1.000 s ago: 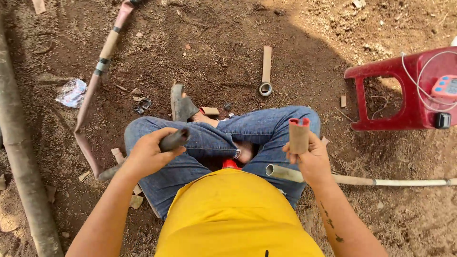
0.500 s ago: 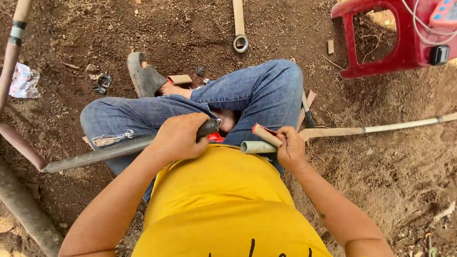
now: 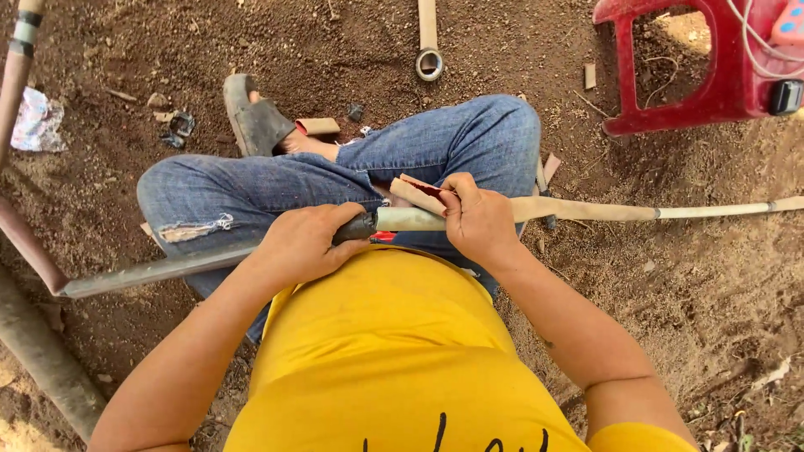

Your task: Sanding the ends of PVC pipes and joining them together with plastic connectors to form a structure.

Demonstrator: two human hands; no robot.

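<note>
- Head view: left hand (image 3: 301, 244) is gripping the grey pipe (image 3: 159, 271); its end is meeting the beige pipe (image 3: 586, 209) over the lap.
- Right hand (image 3: 479, 222) is clenching the beige pipe plus a small red-marked piece (image 3: 421, 192).
- Ends are touching; whether the joint is seated, cannot tell.

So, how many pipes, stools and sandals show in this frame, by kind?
Pipes: 5: grey pipe in the left hand, pale pipe in the right hand, short pipe, brown pipe, thick pipe.
Red stool: 1
Sandal: 1
Total: 7
</note>
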